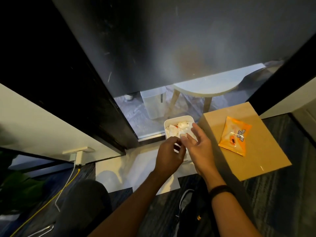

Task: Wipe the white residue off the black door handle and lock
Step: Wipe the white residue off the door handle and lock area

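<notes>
Head view, sole entry. Item one: small white rectangular plastic bin (177, 119) on the floor by the dark door frame, holding crumpled white wipes (172, 131). Item two: my left hand (168, 153), fingers curled over the bin's near edge; whether they pinch a wipe I cannot tell, as the knuckles hide the tips. Item three: my right hand (199, 145), fingers spread and relaxed, holding nothing, hovering over the bin. Item four: brown cardboard box (266, 151) to the right, bearing an orange foil wipe packet (235, 135). Item five: frosted dark glass door panel (179, 40) ahead. The black door handle and lock lie outside this view, above the frame, I judge. Handling note: a wipe should be light, soft and limp; I would pinch it at its bunched middle, then fold it flat against rigid hardware.
</notes>
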`<state>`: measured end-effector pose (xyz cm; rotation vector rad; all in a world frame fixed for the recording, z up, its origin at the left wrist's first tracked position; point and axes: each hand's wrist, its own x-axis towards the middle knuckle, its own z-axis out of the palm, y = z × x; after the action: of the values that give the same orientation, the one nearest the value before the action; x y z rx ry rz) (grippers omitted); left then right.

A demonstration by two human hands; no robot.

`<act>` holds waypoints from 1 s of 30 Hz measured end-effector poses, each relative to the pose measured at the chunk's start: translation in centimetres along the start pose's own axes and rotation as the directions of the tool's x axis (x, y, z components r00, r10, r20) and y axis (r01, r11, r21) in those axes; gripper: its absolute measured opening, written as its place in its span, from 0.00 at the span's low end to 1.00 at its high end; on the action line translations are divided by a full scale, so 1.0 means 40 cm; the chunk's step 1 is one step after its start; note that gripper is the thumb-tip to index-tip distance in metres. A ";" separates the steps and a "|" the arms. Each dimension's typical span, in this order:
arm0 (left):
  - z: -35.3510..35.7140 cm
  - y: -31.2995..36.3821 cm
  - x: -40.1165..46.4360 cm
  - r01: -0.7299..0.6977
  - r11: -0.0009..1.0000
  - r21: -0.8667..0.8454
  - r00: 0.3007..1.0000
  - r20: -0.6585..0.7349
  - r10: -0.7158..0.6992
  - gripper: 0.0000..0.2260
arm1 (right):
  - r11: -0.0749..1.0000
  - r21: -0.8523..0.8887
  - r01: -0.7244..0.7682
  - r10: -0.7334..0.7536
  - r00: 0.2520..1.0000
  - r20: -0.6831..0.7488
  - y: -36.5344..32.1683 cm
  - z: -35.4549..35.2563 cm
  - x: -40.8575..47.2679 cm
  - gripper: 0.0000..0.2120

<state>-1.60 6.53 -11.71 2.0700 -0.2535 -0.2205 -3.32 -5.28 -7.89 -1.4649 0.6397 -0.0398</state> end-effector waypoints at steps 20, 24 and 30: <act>0.051 -0.041 0.176 0.162 0.935 0.315 0.982 0.046 -0.185 0.17 | 0.919 -0.374 -0.126 0.043 0.974 -0.222 0.064 0.053 0.107 0.27; 0.040 -0.055 0.159 0.156 0.929 0.336 0.981 0.055 -0.184 0.17 | 0.926 -0.342 -0.158 0.079 0.969 -0.234 0.056 0.060 0.101 0.23; -0.036 -0.032 0.100 0.158 0.944 0.290 0.982 0.051 -0.181 0.17 | 0.978 -0.199 -0.070 0.032 0.982 -0.186 -0.006 0.080 0.019 0.21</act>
<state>2.72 7.27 -12.36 2.3754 -0.1601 -0.3891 -1.24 -2.71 -8.05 -1.6552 0.8506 -0.0699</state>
